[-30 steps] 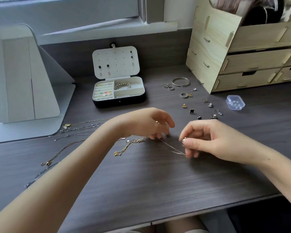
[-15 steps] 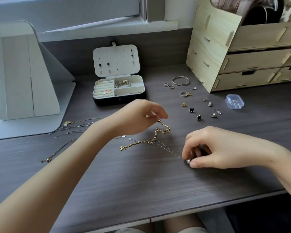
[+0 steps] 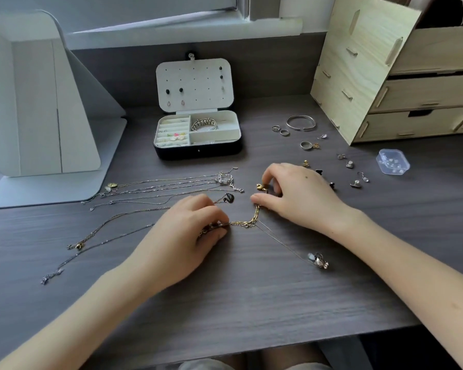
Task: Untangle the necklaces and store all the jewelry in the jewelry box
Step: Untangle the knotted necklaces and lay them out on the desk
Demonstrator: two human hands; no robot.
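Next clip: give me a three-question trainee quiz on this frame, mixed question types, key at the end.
1. True or false: the jewelry box lid is shut.
2. The gold chain is held by: A) left hand only, B) right hand only, C) both.
3. Fill in: the silver bangle lies on the ___.

Key: 1 false; 2 C; 3 desk.

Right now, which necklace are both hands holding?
The gold link chain. The left hand pinches one end, the right hand the other. The thinner chains fanned out to the left lie untouched on the desk.
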